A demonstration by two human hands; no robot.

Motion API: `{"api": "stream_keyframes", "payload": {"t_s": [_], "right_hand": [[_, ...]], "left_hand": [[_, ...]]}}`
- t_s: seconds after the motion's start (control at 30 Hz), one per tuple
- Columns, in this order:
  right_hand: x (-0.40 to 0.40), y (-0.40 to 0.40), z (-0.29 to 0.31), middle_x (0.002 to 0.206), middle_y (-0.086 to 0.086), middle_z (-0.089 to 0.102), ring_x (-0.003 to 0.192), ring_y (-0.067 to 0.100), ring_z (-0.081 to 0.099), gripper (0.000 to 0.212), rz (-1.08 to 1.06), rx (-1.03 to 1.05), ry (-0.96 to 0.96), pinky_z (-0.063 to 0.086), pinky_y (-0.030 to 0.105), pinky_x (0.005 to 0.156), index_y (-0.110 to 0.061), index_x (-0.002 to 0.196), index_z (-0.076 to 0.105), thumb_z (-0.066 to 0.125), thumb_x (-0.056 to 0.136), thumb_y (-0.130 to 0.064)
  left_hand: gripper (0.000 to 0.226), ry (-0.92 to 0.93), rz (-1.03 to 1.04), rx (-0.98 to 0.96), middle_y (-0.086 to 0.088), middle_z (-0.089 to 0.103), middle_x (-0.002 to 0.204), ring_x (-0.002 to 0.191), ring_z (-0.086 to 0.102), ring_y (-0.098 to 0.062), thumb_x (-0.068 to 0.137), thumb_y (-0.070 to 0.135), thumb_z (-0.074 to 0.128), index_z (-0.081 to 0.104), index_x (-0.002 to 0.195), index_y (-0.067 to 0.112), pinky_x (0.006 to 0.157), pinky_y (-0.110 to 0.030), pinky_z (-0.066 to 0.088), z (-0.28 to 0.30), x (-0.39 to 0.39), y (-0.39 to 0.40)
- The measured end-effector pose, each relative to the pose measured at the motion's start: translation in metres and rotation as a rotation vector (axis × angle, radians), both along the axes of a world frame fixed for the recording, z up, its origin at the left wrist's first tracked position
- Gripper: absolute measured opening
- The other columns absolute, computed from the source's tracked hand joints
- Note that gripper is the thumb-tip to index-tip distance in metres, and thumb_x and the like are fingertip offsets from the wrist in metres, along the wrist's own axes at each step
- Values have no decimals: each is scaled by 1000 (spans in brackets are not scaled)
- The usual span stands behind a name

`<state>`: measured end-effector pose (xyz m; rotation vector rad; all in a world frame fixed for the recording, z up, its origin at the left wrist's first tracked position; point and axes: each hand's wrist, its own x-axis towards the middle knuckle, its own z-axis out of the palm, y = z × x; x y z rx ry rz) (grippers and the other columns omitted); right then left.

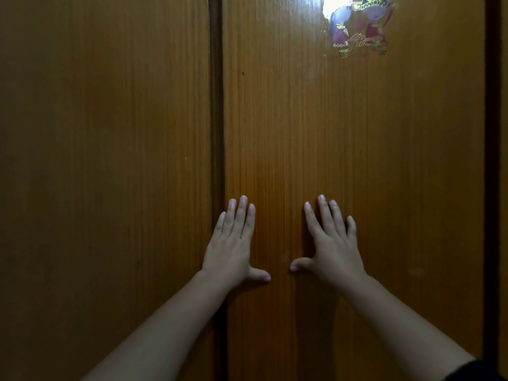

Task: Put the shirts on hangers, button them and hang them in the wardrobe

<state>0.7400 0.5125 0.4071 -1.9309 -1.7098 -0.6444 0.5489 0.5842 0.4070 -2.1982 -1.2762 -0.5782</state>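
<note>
Two hands lie flat against a closed wooden wardrobe door [357, 147] that fills the centre and right of the frame. Left hand [233, 243], in the lower middle of the frame, has its fingers straight and close together, pointing up, with the thumb stuck out to the right; its little finger sits just beside the dark vertical gap [217, 105] that separates this door from the neighbouring door panel [104, 160] on the left of the frame. Right hand [332, 243], a little to the right of it, is also spread open and grasps nothing, its fingers slightly fanned, its thumb pointing left toward the other thumb. The two thumbs are near each other but apart. Both bare forearms rise from the bottom edge of the frame, and a bit of dark sleeve [478, 371] shows in the lower right corner.

A colourful sticker [357, 26] of a costumed figure, partly washed out by glare, sits on the door in the upper right of the frame. A dark vertical strip [492, 160] runs along the door's right edge.

Neither shirts nor hangers are in view; of the task's things, only the wardrobe's shut front shows.
</note>
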Motion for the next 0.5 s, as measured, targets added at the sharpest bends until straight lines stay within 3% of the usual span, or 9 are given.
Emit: {"api": "stream_keyframes", "payload": {"t_s": [0.5], "right_hand": [[11,9,-3,135,-7,-54,126,15,-49,123,34,-10,-8,-25,42,107,-33,130,-41,53,66,-79]], "left_hand": [[142,34,38,2,-13,-58,133,128,-48,-30,62,88,50,-53,123,11,111,-42,-24,-1,1,14]]}}
